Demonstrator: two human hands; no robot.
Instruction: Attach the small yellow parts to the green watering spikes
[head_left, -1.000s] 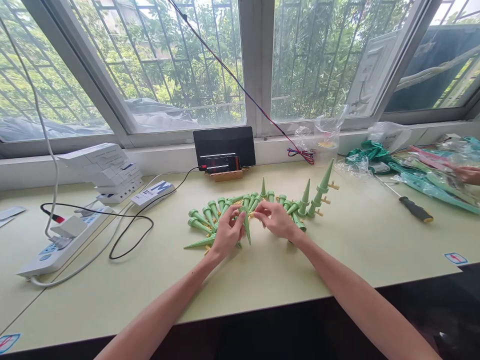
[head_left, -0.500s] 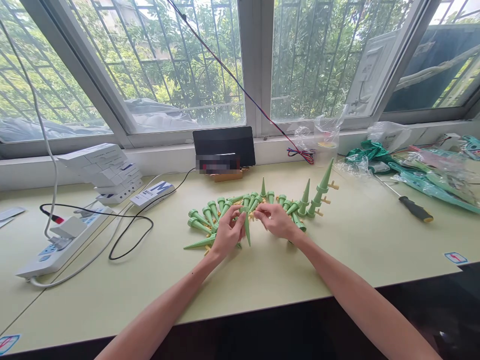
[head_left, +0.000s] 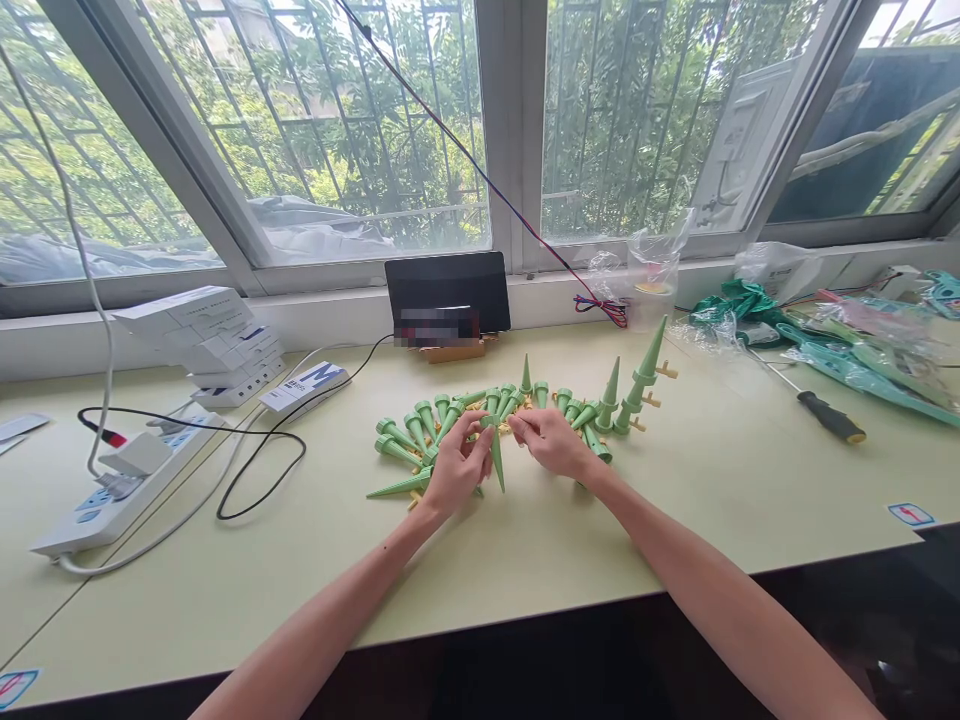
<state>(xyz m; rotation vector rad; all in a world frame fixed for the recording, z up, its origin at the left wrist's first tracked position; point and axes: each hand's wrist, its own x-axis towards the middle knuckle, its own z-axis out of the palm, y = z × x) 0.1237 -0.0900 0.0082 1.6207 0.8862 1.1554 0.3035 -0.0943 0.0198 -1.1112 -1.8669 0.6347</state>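
Grasped in the left hand (head_left: pixel 456 468), fingers curled close: a green spike (head_left: pixel 498 464), tip slanting down. Near it, the right hand (head_left: pixel 553 438), fingers bunched; cannot tell whether gripping anything. Crowding behind and beside both hands on the surface (head_left: pixel 570 560), more green spikes (head_left: pixel 415 430) with yellow taps (head_left: pixel 667 371), several upright. Well right of the right hand, a screwdriver (head_left: pixel 829 416); well left of the left hand, a power strip (head_left: pixel 127 492) and stacked boxes (head_left: pixel 199 325). Straight beyond the hands, a tablet (head_left: pixel 450 285). Behind the right hand, a clear bag (head_left: pixel 664 250) with something yellow (head_left: pixel 653 289) inside; farther right, plastic bags (head_left: pixel 862 370), contents unclear.
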